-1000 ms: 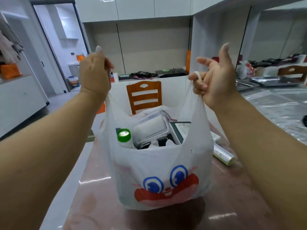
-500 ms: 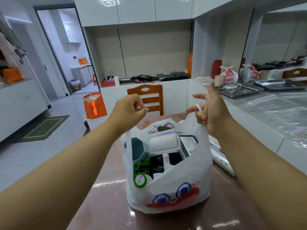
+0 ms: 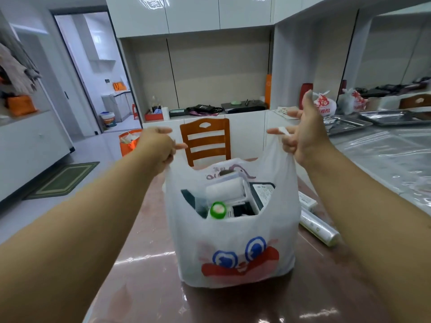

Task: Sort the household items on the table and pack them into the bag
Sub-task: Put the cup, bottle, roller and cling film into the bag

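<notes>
The white plastic bag [image 3: 235, 252] with the printed cartoon face is standing on the reddish bench [image 3: 144, 287], and it is being held up by its two handles. The left handle is being gripped by the left hand [image 3: 156, 148], whose fingers are curled round the gathered plastic. The right handle is being carried looped over the curled lower fingers of the right hand [image 3: 303, 138], while the thumb and forefinger are being held out straight.

The bag is already crowded. A white roll [image 3: 225, 191], a green-capped bottle [image 3: 218, 210] and a dark box with a printed label [image 3: 262, 194] are showing at its mouth, packed close together.

Two things are still lying on the bench just beside the bag on its right: a clear film roll [image 3: 318, 229] and a small white box [image 3: 307, 201] behind it. The packing is therefore judged not yet finished.

Several risks are being run. If the handles are pulled further apart or upward, the thin plastic may be stretched or torn by the box's hard corners. The bottle, sitting high near the front rim, may be tipped out if the bag is shaken or tilted. The right handle is being held only by a loose hook of fingers, so it may slip off under the load. The film roll may also be nudged into rolling toward the bench edge.
</notes>
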